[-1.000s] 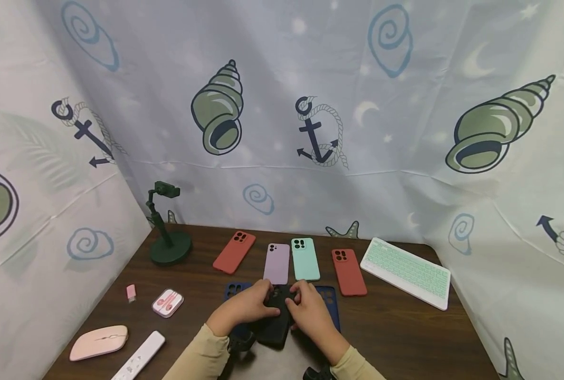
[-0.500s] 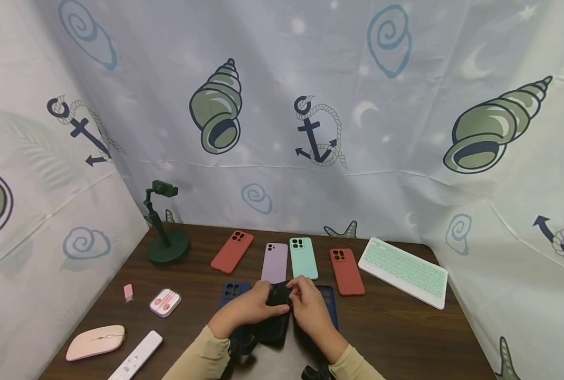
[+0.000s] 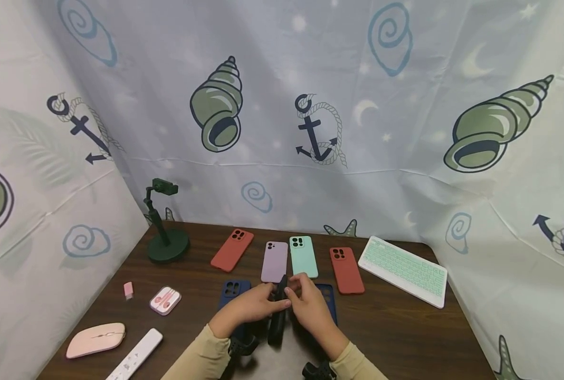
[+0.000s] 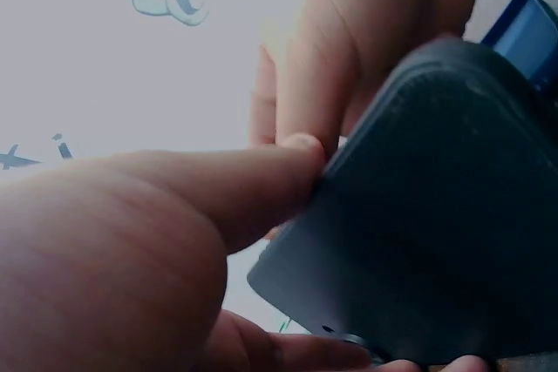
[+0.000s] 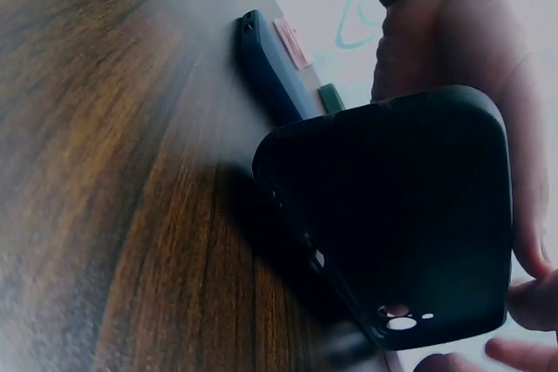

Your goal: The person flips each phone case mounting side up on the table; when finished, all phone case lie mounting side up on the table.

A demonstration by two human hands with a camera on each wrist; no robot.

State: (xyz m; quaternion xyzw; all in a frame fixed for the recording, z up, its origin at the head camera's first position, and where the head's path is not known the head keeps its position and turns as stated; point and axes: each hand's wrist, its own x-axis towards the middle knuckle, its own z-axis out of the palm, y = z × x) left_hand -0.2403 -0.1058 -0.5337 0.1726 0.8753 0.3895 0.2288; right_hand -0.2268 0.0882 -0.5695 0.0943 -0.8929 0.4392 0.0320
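Observation:
A black phone case (image 3: 277, 322) stands tilted up almost edge-on between my hands in the head view. My left hand (image 3: 248, 307) grips it, thumb along one side and fingers beneath, as the left wrist view shows. My right hand (image 3: 310, 307) has its fingertips bent at the case's upper edge, close to the left thumb. In the right wrist view the hollow inside of the black phone case (image 5: 392, 206) faces the camera, with camera holes near one corner. A blue phone case (image 3: 234, 291) lies partly hidden by the left hand, another blue phone case (image 3: 328, 298) behind the right.
Along the back lie a red case (image 3: 232, 250), purple case (image 3: 274, 262), mint case (image 3: 303, 257), second red case (image 3: 347, 272) and keyboard (image 3: 403, 272). Left are a green stand (image 3: 168, 246), pink USB stick (image 3: 128, 290), boxed earphones (image 3: 165, 301), mouse (image 3: 96, 340) and white remote-like bar (image 3: 134, 354).
The black phone case has turned from lying back-up to standing nearly on its edge. Both hands have stayed at about the same place.

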